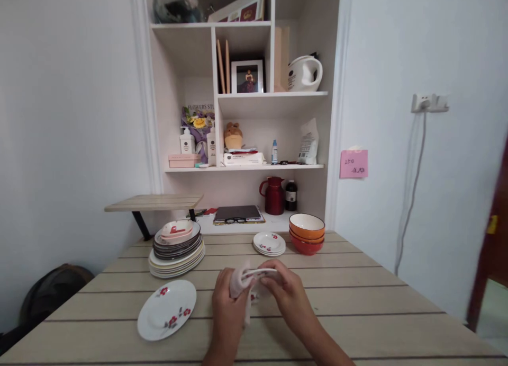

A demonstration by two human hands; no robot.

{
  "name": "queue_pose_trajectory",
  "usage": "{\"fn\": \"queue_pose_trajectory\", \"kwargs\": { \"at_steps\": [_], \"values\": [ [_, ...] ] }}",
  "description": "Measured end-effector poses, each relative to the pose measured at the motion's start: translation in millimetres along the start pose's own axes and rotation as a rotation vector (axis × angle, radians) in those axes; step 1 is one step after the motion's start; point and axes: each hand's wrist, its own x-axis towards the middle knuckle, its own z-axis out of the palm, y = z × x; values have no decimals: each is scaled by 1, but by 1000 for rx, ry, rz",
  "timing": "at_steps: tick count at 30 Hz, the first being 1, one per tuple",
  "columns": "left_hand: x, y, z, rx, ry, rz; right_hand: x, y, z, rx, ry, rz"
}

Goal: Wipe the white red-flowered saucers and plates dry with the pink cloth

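Observation:
My left hand (227, 305) is closed on a pale cloth (238, 282), which wraps the left edge of a small white plate (260, 272). The plate is tilted, so only its rim shows, held above the table. Fingers and thumb of my right hand (283, 289) pinch its right side. A bit of red flower pattern shows below the rim, but I cannot make out what it belongs to. Left of my hands, a larger white plate with red flowers (166, 310) lies on the table. Beyond them sits a short stack of small flowered plates (269, 243).
At the back left rises a tall stack of plates (177, 260) with a small pink-rimmed dish (177, 229) on top. Orange and red bowls (307, 233) are nested at the back right. Behind stand a red jug (274, 195), a dark bottle (291, 195) and a laptop (237, 213) with glasses.

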Motion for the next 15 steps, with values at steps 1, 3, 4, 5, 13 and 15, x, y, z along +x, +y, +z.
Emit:
{"fn": "queue_pose_trajectory", "kwargs": {
  "at_steps": [1, 3, 4, 5, 13, 15],
  "values": [
    [1, 3, 1, -86, 7, -119, -1, -2, 2, 82, 12, 54],
    [1, 8, 2, -253, 12, -309, -2, -4, 6, 241, 60, 135],
    [1, 10, 3, -317, 17, -373, -2, -5, 7, 311, 85, 165],
    [1, 12, 4, -363, 25, -419, -3, -5, 9, 372, 108, 192],
    [-2, 9, 7, -290, 28, -446, -1, 4, 11, 437, 115, 275],
    [-3, 5, 6, -170, 17, -285, 0, 8, 9, 187, 168, 141]
  ]
}}
